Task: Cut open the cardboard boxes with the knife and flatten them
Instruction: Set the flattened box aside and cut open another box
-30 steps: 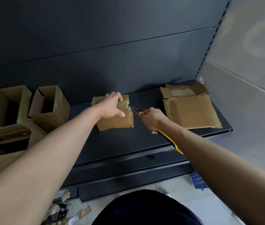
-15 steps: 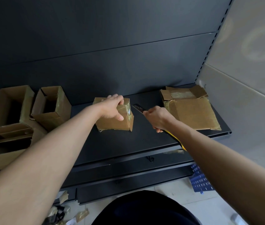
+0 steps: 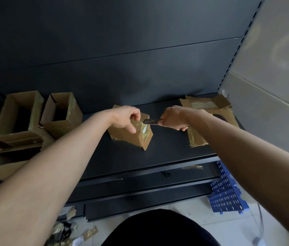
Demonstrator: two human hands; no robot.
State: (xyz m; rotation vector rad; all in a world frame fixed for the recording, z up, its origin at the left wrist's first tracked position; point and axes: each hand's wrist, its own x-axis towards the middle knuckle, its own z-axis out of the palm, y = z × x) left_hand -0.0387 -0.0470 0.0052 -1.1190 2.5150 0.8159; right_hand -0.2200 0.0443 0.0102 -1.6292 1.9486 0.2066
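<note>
A small taped cardboard box point(image 3: 131, 137) stands on the dark shelf point(image 3: 157, 153), turned so one corner faces me. My left hand point(image 3: 125, 118) grips its top edge from above. My right hand point(image 3: 173, 118) holds the knife point(image 3: 150, 121) by the handle. The blade points left and its tip touches the taped top edge of the box, just beside my left fingers. The handle is hidden inside my fist.
Two open boxes point(image 3: 62, 114) point(image 3: 18, 114) stand at the left of the shelf above more cardboard point(image 3: 7, 162). Flattened boxes point(image 3: 205, 110) lie at the right. A blue perforated crate point(image 3: 226, 190) and tape scraps point(image 3: 65, 231) are on the floor.
The box was turned and tipped up from lying flat, so a corner now faces me. The knife drew back to the right, then came in again to the box's top edge.
</note>
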